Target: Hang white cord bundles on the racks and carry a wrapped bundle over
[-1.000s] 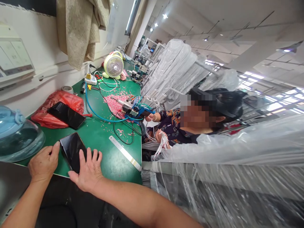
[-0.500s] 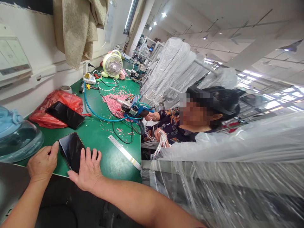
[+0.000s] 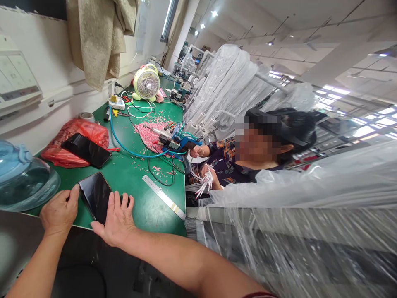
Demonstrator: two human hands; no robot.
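The right hand [image 3: 119, 221], fingers apart, and curled left hand [image 3: 60, 209] flank a glossy, rectangular smartphone [image 3: 95, 196]; grip unclear.

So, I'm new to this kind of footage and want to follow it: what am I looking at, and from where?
There is no robot here. One camera, worn on a person's head, looks forward and down, so that person's left hand and right hand show at the bottom. They are at opposite sides of a dark phone, the left thumb at its corner. It lies on a green table; another phone rests on a red bag. Further along are a ruler, pink scraps, a small machine and a fan. A second person holds a bundle of pale strands.
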